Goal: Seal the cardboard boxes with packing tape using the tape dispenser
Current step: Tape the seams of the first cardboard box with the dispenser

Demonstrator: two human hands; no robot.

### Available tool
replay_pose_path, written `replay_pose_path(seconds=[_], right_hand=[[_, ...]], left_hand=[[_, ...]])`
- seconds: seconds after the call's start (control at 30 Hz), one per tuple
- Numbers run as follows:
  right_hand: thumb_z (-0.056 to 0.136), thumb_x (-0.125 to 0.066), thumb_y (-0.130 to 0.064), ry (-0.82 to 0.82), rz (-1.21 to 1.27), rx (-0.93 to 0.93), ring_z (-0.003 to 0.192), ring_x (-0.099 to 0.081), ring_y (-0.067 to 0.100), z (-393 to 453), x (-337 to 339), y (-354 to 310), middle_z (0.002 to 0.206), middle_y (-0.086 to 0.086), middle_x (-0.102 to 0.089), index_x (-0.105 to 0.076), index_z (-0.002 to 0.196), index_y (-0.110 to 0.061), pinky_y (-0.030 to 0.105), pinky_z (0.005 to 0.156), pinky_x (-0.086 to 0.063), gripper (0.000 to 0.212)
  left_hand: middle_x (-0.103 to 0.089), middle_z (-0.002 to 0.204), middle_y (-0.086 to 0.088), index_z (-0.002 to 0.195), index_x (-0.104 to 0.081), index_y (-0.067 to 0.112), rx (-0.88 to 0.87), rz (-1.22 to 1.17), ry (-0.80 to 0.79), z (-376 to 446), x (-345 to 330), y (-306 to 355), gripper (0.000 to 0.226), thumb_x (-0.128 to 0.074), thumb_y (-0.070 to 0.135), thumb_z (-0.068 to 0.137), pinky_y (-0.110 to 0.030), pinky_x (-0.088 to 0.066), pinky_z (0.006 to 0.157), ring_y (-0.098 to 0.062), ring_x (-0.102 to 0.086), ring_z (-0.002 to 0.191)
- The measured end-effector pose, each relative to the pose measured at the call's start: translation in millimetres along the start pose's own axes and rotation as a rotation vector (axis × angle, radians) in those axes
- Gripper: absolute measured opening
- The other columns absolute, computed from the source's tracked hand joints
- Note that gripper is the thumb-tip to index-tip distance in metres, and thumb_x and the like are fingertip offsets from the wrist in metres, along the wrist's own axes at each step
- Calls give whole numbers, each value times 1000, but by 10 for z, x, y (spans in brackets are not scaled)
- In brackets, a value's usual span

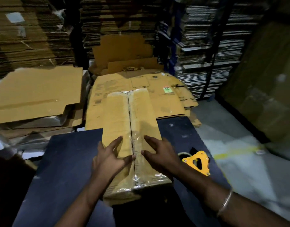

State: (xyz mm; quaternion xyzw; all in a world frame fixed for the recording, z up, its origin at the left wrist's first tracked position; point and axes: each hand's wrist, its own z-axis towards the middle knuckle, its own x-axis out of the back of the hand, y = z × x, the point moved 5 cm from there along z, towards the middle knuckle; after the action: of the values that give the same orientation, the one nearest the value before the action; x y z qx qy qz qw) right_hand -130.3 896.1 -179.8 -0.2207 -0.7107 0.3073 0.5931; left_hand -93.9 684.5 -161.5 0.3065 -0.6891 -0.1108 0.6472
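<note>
The cardboard box (132, 136) lies lengthwise on the dark bench (67, 161), reaching away from both grips, with clear packing tape (136, 122) already along its centre seam and wrapped over the near end. The left grip (108, 158) and right grip (159, 154) lie released on the box top, fingers spread flat on either side of the seam, grasping nothing. Judged from this, the step is smoothing the tape down. It would go best by pressing outward from the seam and along its length, then rubbing the crinkled tape at the near corner flat.

The yellow tape dispenser (197, 162) rests on the bench just to the right of the right grip, untouched. Beyond the grips lie flattened cartons (137, 89), and behind them tall stacks of flat cardboard (34, 30). A pale floor (239, 145) shows to the right of the bench.
</note>
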Motion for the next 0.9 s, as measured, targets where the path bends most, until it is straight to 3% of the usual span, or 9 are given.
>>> replay_pose_path(seconds=[0.13, 0.23, 0.4, 0.5, 0.57, 0.6, 0.67, 0.73, 0.9], right_hand=[[75, -62, -69, 120, 30, 5, 130, -51, 22, 60, 563, 97, 140, -1, -56, -32, 143, -57, 47, 106, -47, 75], [80, -70, -56, 195, 12, 32, 130, -51, 22, 37, 1076, 170, 137, 3, -60, -44, 146, -42, 40, 106, -46, 72], [77, -71, -59, 291, -5, 43, 125, -56, 21, -29, 1892, 628, 134, 6, -61, -51, 143, -40, 31, 101, -46, 71], [81, -76, -45, 295, 22, 39, 129, -54, 10, -62, 2464, 1087, 139, -1, -61, -54, 143, -30, 14, 95, -42, 67], [83, -77, -39, 294, 20, 49, 126, -53, 4, -48, 2886, 1530, 140, -3, -60, -55, 143, -26, -8, 77, -31, 65], [83, -77, -38, 296, 26, 54, 125, -52, 2, -33, 3059, 1745, 140, -3, -59, -55, 143, -25, -12, 72, -26, 65], [82, -78, -40, 299, 36, 43, 124, -54, 3, 1, 3436, 2294, 139, -4, -60, -56, 142, -27, -8, 80, -30, 65], [79, -78, -44, 300, 27, 22, 124, -57, 6, 44, 3761, 2810, 137, -5, -62, -57, 140, -30, 11, 94, -40, 66], [79, -74, -50, 237, 2, -47, 127, -56, 7, 160, 4213, 4019, 138, -8, -61, -56, 141, -32, 29, 104, -48, 67]], left_hand=[[-23, 154, -6, 141, -39, 58, -46, -26, -52, 195, 5, 560, 103, -66, 87, 46, -50, -37, 106, -37, -37, 137], [-21, 155, -9, 143, -36, 57, -130, 43, -15, 250, -28, 1088, 97, -66, 84, 55, -52, -38, 106, -39, -35, 138], [-36, 140, -14, 145, -40, 51, -265, 61, 33, 239, -298, 1965, 110, -49, 93, 44, -46, -46, 96, -39, -47, 125], [-34, 145, -19, 146, -39, 49, -314, 68, 16, 244, -711, 2601, 113, -48, 95, 44, -49, -44, 101, -41, -45, 129], [-35, 142, -17, 147, -38, 49, -313, 66, 10, 237, -1084, 3081, 114, -48, 96, 43, -49, -45, 101, -41, -46, 126], [-36, 139, -16, 146, -38, 49, -317, 67, 6, 239, -1262, 3288, 114, -48, 95, 43, -48, -46, 101, -41, -47, 124], [-37, 136, -14, 146, -37, 50, -317, 73, -16, 250, -1733, 3773, 113, -48, 95, 43, -47, -46, 99, -40, -49, 121], [-36, 137, -12, 146, -37, 51, -294, 80, -33, 278, -2202, 4202, 108, -52, 94, 48, -49, -47, 99, -40, -49, 122], [-30, 147, -9, 145, -39, 51, -210, 85, -127, 370, -3377, 4909, 97, -67, 85, 58, -48, -40, 105, -40, -42, 132]])
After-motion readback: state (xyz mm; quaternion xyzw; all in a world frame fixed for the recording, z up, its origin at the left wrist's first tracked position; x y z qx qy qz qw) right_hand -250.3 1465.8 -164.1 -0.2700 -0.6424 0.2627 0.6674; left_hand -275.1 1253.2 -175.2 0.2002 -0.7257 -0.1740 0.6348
